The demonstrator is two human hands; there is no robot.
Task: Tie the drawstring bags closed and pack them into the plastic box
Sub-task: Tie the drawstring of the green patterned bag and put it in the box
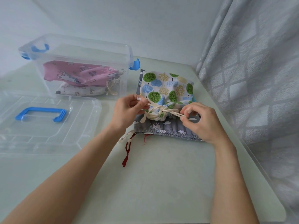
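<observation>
A tree-print drawstring bag (166,86) lies on top of a grey cloud-print bag (169,128) on the table. Its neck is gathered tight, with a cream drawstring (155,109) wound round it. My left hand (127,109) pinches one end of that string at the left. My right hand (203,120) pinches the other end at the right. The clear plastic box (80,50) stands open at the back left. A pink bag (77,75) and a white printed bag (80,92) lie inside it, both tied.
The box's clear lid (48,130) with a blue handle lies flat at the left. A dark red cord (127,151) trails from under the grey bag. A patterned curtain (258,78) hangs along the table's right edge. A wall stands behind.
</observation>
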